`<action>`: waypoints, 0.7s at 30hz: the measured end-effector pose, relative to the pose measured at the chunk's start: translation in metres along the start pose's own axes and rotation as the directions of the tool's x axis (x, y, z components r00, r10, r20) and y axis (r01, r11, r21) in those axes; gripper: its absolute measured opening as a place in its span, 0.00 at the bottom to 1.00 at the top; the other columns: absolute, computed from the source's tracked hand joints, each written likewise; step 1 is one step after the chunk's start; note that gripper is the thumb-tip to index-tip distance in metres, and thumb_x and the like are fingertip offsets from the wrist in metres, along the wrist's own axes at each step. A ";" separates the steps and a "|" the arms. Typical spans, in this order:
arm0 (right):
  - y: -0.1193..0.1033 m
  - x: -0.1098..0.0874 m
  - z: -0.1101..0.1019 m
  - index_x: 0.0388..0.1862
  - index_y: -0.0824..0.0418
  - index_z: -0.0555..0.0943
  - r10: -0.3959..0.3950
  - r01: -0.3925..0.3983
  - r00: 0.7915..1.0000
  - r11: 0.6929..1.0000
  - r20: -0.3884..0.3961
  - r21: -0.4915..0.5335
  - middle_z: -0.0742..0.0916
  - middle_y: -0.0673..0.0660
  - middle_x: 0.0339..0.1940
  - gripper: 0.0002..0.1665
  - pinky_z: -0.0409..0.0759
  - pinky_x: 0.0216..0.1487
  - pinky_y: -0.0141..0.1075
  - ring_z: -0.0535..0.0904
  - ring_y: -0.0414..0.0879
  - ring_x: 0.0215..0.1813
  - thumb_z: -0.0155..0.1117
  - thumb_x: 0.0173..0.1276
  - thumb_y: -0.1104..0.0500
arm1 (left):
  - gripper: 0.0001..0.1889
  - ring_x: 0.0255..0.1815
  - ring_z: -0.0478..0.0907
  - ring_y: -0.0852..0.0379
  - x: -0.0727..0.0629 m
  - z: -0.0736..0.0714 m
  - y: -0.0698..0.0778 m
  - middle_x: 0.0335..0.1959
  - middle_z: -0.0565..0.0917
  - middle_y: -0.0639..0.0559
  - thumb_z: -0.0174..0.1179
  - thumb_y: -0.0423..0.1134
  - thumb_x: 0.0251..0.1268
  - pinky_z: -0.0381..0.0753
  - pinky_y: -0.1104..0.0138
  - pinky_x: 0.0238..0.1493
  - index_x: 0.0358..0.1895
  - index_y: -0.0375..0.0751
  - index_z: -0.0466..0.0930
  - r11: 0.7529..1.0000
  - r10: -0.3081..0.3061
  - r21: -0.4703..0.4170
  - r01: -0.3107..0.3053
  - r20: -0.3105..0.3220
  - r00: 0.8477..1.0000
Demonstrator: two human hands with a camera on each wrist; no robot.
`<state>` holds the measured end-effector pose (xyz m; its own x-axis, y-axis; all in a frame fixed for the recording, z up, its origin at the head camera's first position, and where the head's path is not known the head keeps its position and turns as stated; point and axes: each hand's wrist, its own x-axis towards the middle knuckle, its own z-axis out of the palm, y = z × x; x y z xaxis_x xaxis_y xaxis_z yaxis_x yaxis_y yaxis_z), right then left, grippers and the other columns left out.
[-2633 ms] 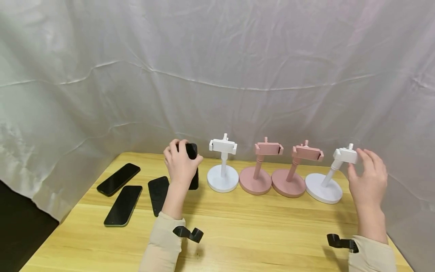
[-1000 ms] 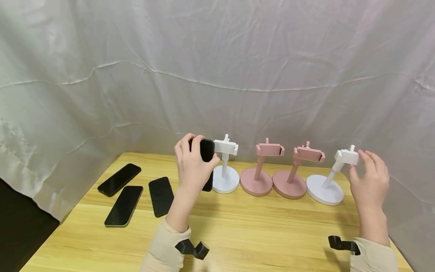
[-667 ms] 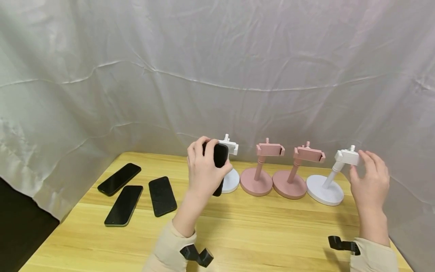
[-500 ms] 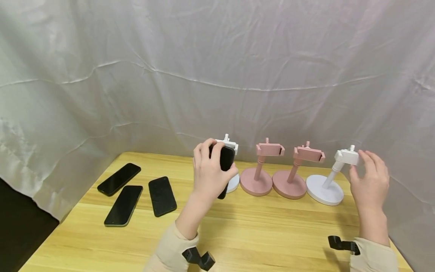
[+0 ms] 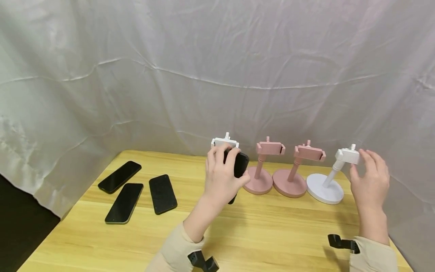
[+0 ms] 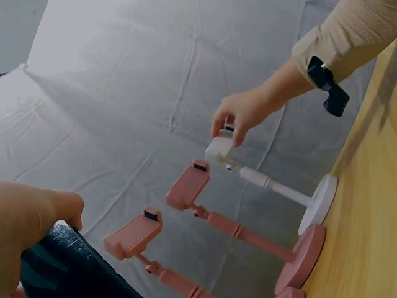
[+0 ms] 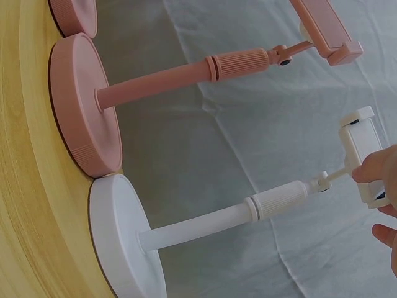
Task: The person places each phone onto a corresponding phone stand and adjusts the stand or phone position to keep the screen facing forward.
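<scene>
My left hand (image 5: 222, 175) grips a black smartphone (image 5: 241, 164) by its edges, fingers over the top and thumb on the right side. The phone is held upright and tilted above the table, overlapping the leftmost white phone stand (image 5: 225, 142) in the head view; that stand's base is hidden. In the left wrist view the smartphone (image 6: 68, 267) shows dark at the lower left beside the thumb. My right hand (image 5: 370, 179) pinches the clamp of the rightmost white phone stand (image 7: 229, 217), thumb on its front side. That stand's round base sits on the table.
Between the white stands, two pink phone stands (image 5: 258, 181) (image 5: 290, 184) stand with bases close together. Three dark smartphones (image 5: 119, 176) (image 5: 124, 203) (image 5: 162, 194) lie flat on the left of the wooden table (image 5: 272, 234). A grey curtain (image 5: 217, 75) hangs behind.
My left hand has carried the smartphone rightward from left of the leftmost white stand, passing in front of it, and slightly nearer me. My right hand stays on the rightmost stand's clamp.
</scene>
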<state>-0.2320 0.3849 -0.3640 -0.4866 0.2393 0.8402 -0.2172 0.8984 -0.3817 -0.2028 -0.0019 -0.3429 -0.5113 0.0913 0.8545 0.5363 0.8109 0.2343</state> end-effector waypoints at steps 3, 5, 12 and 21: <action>0.000 0.000 0.000 0.61 0.65 0.77 -0.005 0.005 1.000 1.000 -0.004 0.002 0.79 0.68 0.61 0.27 0.67 0.65 0.58 0.72 0.69 0.62 0.63 0.61 0.72 | 0.28 0.55 0.68 0.44 -0.001 0.003 0.004 0.55 0.74 0.47 0.72 0.45 0.41 0.75 0.52 0.50 0.51 0.46 0.77 1.000 0.007 -0.009 -0.007 0.012 1.000; -0.001 0.001 0.000 0.60 0.66 0.78 -0.007 0.007 1.000 1.000 -0.007 0.003 0.79 0.69 0.61 0.26 0.67 0.66 0.58 0.72 0.69 0.62 0.62 0.61 0.72 | 0.29 0.55 0.67 0.44 -0.002 0.004 0.006 0.55 0.74 0.47 0.73 0.45 0.40 0.75 0.52 0.50 0.51 0.46 0.76 1.000 0.012 -0.017 -0.011 0.024 1.000; -0.001 0.001 0.000 0.60 0.66 0.78 -0.010 0.010 1.000 1.000 -0.008 0.004 0.79 0.69 0.60 0.26 0.67 0.66 0.57 0.72 0.69 0.62 0.62 0.61 0.72 | 0.28 0.55 0.68 0.43 -0.006 0.009 0.013 0.55 0.73 0.46 0.72 0.44 0.39 0.76 0.51 0.51 0.50 0.46 0.76 0.998 0.052 -0.034 -0.051 0.039 0.998; -0.001 0.001 0.001 0.60 0.66 0.77 0.005 -0.005 1.000 1.000 0.002 0.005 0.79 0.69 0.61 0.26 0.67 0.65 0.58 0.71 0.70 0.62 0.62 0.60 0.72 | 0.30 0.53 0.69 0.44 -0.011 0.015 0.021 0.53 0.73 0.48 0.74 0.47 0.37 0.76 0.54 0.48 0.50 0.46 0.75 0.993 0.116 -0.012 -0.116 0.043 0.992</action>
<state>-0.2330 0.3841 -0.3630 -0.4893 0.2434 0.8374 -0.2189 0.8953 -0.3881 -0.1965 0.0232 -0.3542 -0.4739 0.2094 0.8553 0.5995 0.7882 0.1392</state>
